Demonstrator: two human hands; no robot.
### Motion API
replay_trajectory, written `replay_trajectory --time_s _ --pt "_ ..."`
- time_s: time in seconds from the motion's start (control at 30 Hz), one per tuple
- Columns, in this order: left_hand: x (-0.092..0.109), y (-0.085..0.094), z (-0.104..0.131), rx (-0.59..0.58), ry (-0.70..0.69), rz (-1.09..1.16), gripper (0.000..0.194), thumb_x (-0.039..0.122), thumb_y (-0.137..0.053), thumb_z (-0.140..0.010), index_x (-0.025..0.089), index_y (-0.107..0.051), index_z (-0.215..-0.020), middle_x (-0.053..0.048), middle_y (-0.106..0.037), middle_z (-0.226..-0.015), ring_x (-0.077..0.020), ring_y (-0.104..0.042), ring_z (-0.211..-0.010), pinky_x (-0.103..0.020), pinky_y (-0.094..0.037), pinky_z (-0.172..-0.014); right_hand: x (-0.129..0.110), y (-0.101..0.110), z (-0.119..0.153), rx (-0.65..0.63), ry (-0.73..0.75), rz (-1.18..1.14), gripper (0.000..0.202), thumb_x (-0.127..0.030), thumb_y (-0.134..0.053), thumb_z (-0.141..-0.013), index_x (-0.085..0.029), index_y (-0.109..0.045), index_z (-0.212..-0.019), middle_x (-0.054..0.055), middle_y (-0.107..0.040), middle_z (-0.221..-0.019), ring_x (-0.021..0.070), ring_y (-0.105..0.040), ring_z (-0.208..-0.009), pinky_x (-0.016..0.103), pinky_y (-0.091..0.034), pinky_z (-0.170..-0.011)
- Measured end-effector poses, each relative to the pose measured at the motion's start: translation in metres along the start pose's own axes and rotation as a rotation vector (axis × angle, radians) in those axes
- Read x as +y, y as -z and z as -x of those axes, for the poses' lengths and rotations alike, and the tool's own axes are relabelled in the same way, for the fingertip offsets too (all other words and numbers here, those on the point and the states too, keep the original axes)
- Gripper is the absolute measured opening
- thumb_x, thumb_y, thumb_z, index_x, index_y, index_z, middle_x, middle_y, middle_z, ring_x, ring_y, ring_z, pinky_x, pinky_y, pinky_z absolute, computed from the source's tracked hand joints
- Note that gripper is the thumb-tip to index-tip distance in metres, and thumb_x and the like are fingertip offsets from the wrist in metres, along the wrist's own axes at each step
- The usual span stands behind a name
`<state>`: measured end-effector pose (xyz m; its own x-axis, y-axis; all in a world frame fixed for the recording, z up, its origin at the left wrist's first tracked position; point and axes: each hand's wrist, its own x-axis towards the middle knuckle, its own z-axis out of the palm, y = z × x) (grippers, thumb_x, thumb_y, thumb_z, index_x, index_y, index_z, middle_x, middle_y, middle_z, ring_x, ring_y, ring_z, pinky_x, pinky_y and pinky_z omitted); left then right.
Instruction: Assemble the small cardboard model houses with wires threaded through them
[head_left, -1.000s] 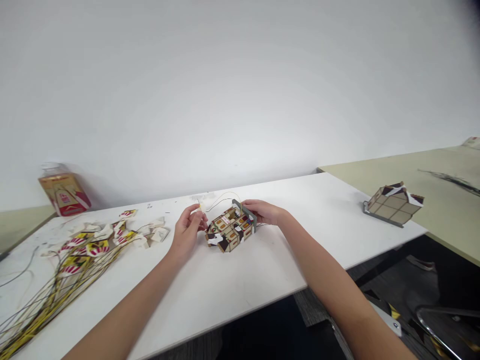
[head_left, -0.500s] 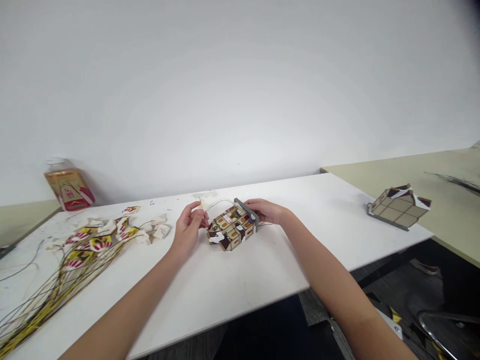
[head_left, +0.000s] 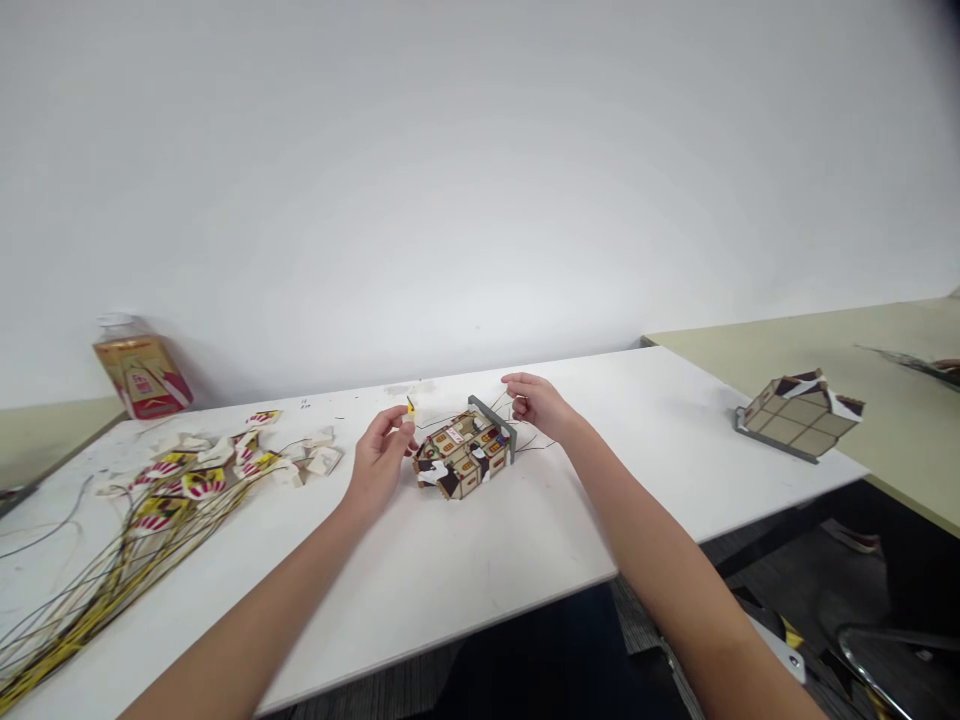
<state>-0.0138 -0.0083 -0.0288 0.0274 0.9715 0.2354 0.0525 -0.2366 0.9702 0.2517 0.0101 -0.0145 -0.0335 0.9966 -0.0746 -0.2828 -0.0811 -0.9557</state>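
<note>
A small model house [head_left: 463, 462] lies on its side on the white table, its grey base [head_left: 496, 424] standing on edge toward the right. Beside its left end, my left hand [head_left: 380, 452] is closed on a small yellow and white piece [head_left: 410, 411] that has a thin wire running from it to the house. Behind the grey base my right hand [head_left: 541, 408] pinches a thin dark wire [head_left: 504, 401]. Another wire trails from the base onto the table below that hand.
On the left lie several striped red, white and yellow pieces [head_left: 202, 485] with a long bundle of yellow and black wires [head_left: 97, 620]. A bottle with a gold and red label [head_left: 142, 380] stands at the back left. A second model house [head_left: 799, 412] rests at the right edge.
My right hand has come away from the grey base, back and up, and now pulls a wire out behind it. The wire arching over the house has drawn lower and straighter.
</note>
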Motion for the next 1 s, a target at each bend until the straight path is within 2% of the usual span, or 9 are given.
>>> replay_trajectory --time_s 0.2,0.33,0.4,0.5,0.6,0.7,0.77,0.87,1.0 --pt "0.001 -0.003 0.006 -0.058 -0.046 -0.178 0.050 0.058 -0.059 -0.077 0.019 -0.058 -0.107 -0.004 -0.060 -0.092 -0.0171 -0.057 -0.081 -0.029 -0.047 -0.071 -0.010 0.001 0.000 0.101 0.107 -0.217 0.033 -0.030 -0.075 -0.060 -0.023 -0.059 -0.088 -0.009 -0.045 -0.066 0.0041 -0.034 -0.049 0.022 -0.031 -0.046" --pt "0.013 -0.007 0.013 -0.115 -0.276 -0.496 0.036 0.050 -0.054 -0.084 0.020 -0.060 -0.103 -0.006 -0.060 -0.104 -0.0199 -0.057 -0.096 -0.034 -0.044 -0.085 -0.011 0.004 -0.002 0.165 0.181 -0.220 0.031 -0.033 -0.074 -0.061 -0.023 -0.059 -0.086 -0.007 -0.046 -0.067 0.0052 -0.036 -0.050 0.023 -0.033 -0.048" --pt "0.022 -0.012 0.013 -0.140 -0.357 -0.659 0.033 0.048 -0.051 -0.086 0.022 -0.059 -0.104 -0.006 -0.059 -0.110 -0.0211 -0.055 -0.103 -0.036 -0.040 -0.092 -0.010 0.006 -0.005 0.241 0.216 -0.153 0.027 -0.034 -0.070 -0.063 -0.023 -0.059 -0.085 -0.007 -0.047 -0.068 0.0058 -0.037 -0.051 0.023 -0.033 -0.049" --pt "0.037 -0.023 0.010 -0.160 -0.325 -0.861 0.031 0.047 -0.045 -0.090 0.024 -0.057 -0.107 -0.005 -0.059 -0.118 -0.0234 -0.053 -0.111 -0.042 -0.034 -0.097 -0.005 0.013 -0.008 0.406 0.270 0.085 0.020 -0.035 -0.062 -0.070 -0.022 -0.059 -0.085 -0.004 -0.052 -0.071 0.0083 -0.041 -0.054 0.024 -0.034 -0.051" --pt "0.052 -0.040 0.005 -0.244 -0.246 -1.002 0.030 0.045 -0.039 -0.093 0.025 -0.057 -0.108 -0.005 -0.060 -0.119 -0.0248 -0.053 -0.113 -0.047 -0.030 -0.097 -0.002 0.020 -0.008 0.525 0.286 0.489 0.016 -0.033 -0.052 -0.079 -0.022 -0.060 -0.088 0.000 -0.061 -0.081 0.0118 -0.047 -0.061 0.026 -0.036 -0.059" --pt "0.061 -0.057 0.003 -0.339 -0.180 -1.105 0.032 0.044 -0.036 -0.094 0.023 -0.058 -0.105 -0.005 -0.062 -0.115 -0.0248 -0.055 -0.108 -0.048 -0.030 -0.096 -0.002 0.026 -0.005 0.636 0.252 0.897 0.019 -0.026 -0.043 -0.086 -0.024 -0.060 -0.094 0.002 -0.065 -0.089 0.0152 -0.053 -0.072 0.031 -0.034 -0.071" --pt "0.065 -0.064 0.005 -0.355 -0.165 -1.172 0.033 0.043 -0.034 -0.095 0.022 -0.058 -0.103 -0.006 -0.062 -0.114 -0.0246 -0.057 -0.105 -0.047 -0.031 -0.095 -0.003 0.028 -0.004 0.698 0.213 1.105 0.021 -0.022 -0.039 -0.089 -0.023 -0.059 -0.097 0.004 -0.066 -0.091 0.0177 -0.054 -0.080 0.034 -0.031 -0.077" --pt "0.068 -0.068 0.008 -0.351 -0.187 -1.282 0.035 0.041 -0.031 -0.096 0.020 -0.058 -0.104 -0.007 -0.063 -0.111 -0.0242 -0.058 -0.101 -0.044 -0.035 -0.091 -0.003 0.029 -0.003 0.727 0.154 1.324 0.024 -0.018 -0.037 -0.090 -0.021 -0.060 -0.096 0.007 -0.065 -0.089 0.0203 -0.053 -0.084 0.038 -0.026 -0.080" --pt "0.073 -0.068 0.007 -0.407 -0.227 -1.431 0.035 0.041 -0.032 -0.096 0.018 -0.059 -0.095 -0.008 -0.064 -0.102 -0.0236 -0.060 -0.093 -0.037 -0.040 -0.079 0.004 0.030 -0.004 0.652 0.144 1.481 0.024 -0.012 -0.039 -0.088 -0.019 -0.062 -0.089 0.008 -0.063 -0.086 0.0224 -0.050 -0.087 0.045 -0.021 -0.086"
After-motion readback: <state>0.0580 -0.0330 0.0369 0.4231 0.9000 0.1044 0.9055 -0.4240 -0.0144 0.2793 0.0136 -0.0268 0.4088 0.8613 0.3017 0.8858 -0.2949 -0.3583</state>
